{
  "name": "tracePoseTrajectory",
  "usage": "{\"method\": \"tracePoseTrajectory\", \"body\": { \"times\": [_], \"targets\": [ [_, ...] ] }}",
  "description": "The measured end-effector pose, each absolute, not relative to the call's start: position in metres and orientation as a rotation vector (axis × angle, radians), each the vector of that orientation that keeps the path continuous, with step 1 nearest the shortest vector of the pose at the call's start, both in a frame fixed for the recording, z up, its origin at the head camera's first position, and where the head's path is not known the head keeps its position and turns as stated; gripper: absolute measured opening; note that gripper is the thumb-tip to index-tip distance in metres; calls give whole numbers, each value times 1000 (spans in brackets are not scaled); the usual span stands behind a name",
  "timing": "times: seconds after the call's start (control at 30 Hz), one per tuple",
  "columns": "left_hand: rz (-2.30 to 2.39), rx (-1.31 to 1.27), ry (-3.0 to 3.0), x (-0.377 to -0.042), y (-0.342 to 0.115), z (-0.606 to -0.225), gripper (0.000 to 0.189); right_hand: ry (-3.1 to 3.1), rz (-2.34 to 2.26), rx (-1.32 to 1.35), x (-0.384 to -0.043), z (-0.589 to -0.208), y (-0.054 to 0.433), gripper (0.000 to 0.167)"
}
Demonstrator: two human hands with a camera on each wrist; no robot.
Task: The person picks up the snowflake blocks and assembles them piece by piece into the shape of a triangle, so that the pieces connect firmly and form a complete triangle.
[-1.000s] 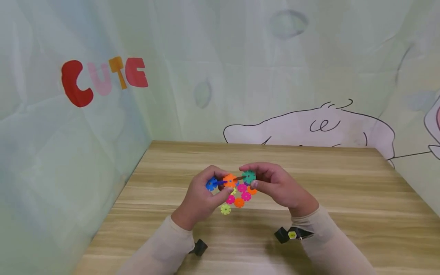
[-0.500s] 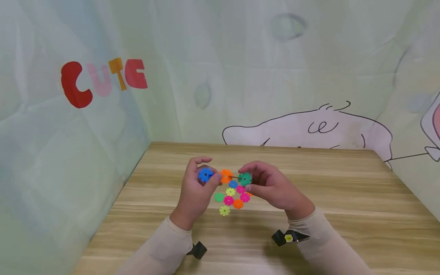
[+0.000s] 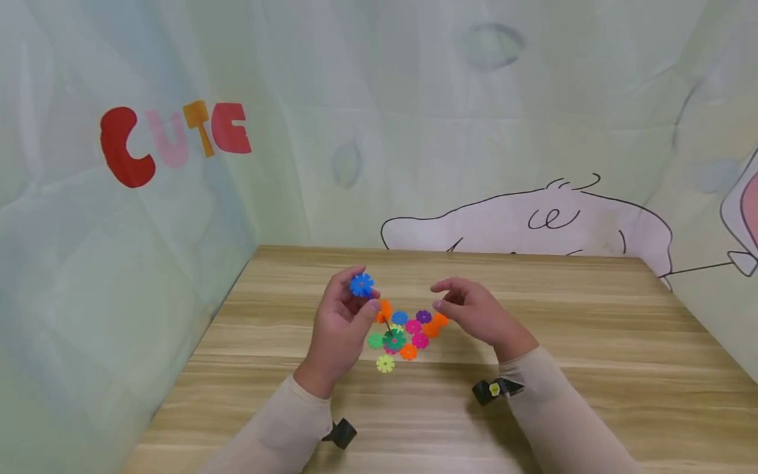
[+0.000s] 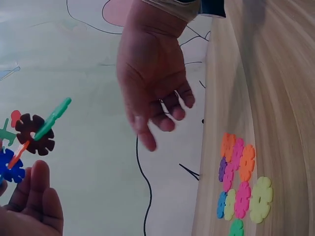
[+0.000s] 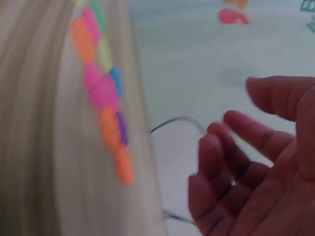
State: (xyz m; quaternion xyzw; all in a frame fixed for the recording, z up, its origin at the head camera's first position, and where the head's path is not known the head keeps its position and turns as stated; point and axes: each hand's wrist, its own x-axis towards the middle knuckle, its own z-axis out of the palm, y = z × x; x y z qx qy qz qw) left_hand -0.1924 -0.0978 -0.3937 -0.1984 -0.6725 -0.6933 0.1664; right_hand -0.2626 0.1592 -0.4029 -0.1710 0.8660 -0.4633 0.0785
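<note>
My left hand [image 3: 343,316] holds up a chain of interlocking snowflake discs between thumb and fingers. A blue disc [image 3: 361,284] is at its top end, an orange disc [image 3: 384,311] lies by the thumb tip, and a dark green disc [image 3: 393,340] hangs at the lower end. A dark brown disc [image 4: 34,133] joins the green one in the left wrist view. My right hand [image 3: 488,316] hovers to the right, apart from the chain. Its fingers are relaxed, with nothing between them, as the right wrist view also shows.
Several loose discs lie together on the wooden table [image 3: 284,382], including a purple one [image 3: 423,316], a pink one [image 3: 420,340] and a yellow-green one [image 3: 385,363]. The chain partly hides some. Printed cloth walls [image 3: 331,99] stand behind and left.
My right hand has let go of the dark green disc and drawn back to the right. The chain has tilted in my left hand: its blue end rose and its green end dropped.
</note>
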Motion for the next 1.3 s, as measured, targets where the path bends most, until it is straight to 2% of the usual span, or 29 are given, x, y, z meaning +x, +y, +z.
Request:
{"method": "tracePoseTrajectory", "body": {
  "times": [0.17,0.33,0.43,0.63,0.83,1.1,1.3],
  "targets": [
    [-1921,-617,-2005,-192,-97,-398,61,2635,-983,-292,-271,-422,161,41],
    [-1915,-657,-2044,-192,-96,-398,64,2650,-792,-342,-271,-427,163,48],
    [-1894,-688,-2025,-193,-96,-398,60,2663,-728,-391,-271,-428,165,49],
    [-1899,-690,-2009,-192,-97,-398,55,2702,-721,-354,-272,-428,164,36],
    [-1901,-665,-2042,-191,-97,-397,54,2715,-724,-293,-269,-427,161,39],
    [-1891,-691,-2039,-190,-96,-397,53,2781,-609,-392,-269,-429,163,22],
    [-1893,-690,-2042,-191,-95,-398,53,2788,-577,-323,-270,-429,164,20]
  ]
}}
